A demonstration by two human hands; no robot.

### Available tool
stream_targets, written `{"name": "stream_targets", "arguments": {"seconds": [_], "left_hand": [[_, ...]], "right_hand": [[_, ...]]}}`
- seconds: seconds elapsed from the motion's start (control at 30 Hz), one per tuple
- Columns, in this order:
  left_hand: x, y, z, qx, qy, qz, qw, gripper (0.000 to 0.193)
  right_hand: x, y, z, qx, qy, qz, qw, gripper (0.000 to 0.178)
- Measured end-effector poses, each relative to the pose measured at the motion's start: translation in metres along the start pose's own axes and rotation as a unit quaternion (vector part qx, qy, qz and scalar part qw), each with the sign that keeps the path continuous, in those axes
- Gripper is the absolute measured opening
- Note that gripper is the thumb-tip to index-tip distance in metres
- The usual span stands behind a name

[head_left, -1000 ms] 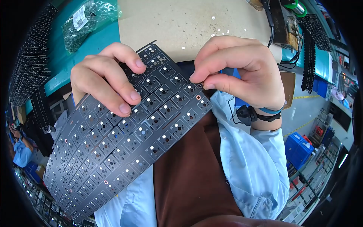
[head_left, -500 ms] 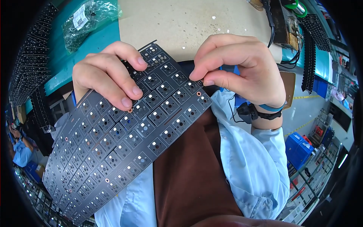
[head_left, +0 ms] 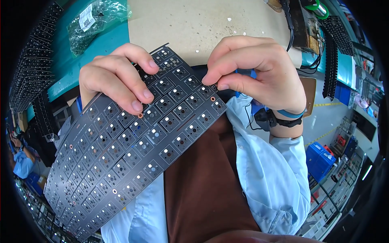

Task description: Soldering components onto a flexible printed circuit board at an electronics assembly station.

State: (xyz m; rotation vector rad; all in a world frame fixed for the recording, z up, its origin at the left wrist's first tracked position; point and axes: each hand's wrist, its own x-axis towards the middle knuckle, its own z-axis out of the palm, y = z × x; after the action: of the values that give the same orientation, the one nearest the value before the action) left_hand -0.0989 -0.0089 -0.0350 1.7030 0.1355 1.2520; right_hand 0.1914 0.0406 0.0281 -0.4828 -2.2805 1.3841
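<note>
A black keyboard circuit board point(head_left: 133, 156) with rows of switch cutouts, small white parts and copper-ringed holes is held up tilted before my body, its lower left end hanging down. My left hand point(head_left: 115, 77) grips the board over its far long edge, fingertips resting on the face and thumb hidden behind. At the board's right end, my right hand point(head_left: 253, 71) pinches with thumb and forefinger against the edge near the corner. Whether something small sits in that pinch cannot be made out. A dark wrist strap point(head_left: 267, 120) with a thin cord is on my right wrist.
The tan bench mat point(head_left: 174, 20) ahead carries scattered tiny bits. A green-tinted plastic bag of small parts point(head_left: 95, 24) lies at the far left. Stacked boards point(head_left: 34, 60) stand at the left, with more boards point(head_left: 331, 60) at right. A solder spool point(head_left: 322, 11) is back right.
The board has tilted very slightly, its lower left end shifting a little. My left fingers have moved up marginally with it; my right hand keeps its pinch at nearly the same spot.
</note>
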Motion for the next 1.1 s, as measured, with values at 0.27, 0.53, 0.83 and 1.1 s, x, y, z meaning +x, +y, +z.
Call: {"name": "stream_targets", "arguments": {"seconds": [0.27, 0.53, 0.83, 1.1], "left_hand": [[0.001, 0.003, 0.004, 0.014, 0.04, 0.014, 0.999, 0.022], [0.0, 0.007, 0.009, 0.046, 0.071, 0.015, 0.996, 0.025], [-0.002, 0.003, 0.013, 0.045, 0.102, 0.012, 0.994, 0.028], [-0.003, 0.0, 0.012, 0.053, 0.105, 0.016, 0.993, 0.031]], "right_hand": [[0.004, -0.014, 0.001, -0.022, 0.0, 0.031, 0.999, 0.018], [0.01, -0.028, 0.001, -0.086, -0.032, 0.04, 0.995, 0.019], [0.011, -0.025, 0.0, -0.107, -0.027, 0.039, 0.993, 0.018], [0.01, -0.025, -0.001, -0.096, -0.035, 0.044, 0.994, 0.019]]}}
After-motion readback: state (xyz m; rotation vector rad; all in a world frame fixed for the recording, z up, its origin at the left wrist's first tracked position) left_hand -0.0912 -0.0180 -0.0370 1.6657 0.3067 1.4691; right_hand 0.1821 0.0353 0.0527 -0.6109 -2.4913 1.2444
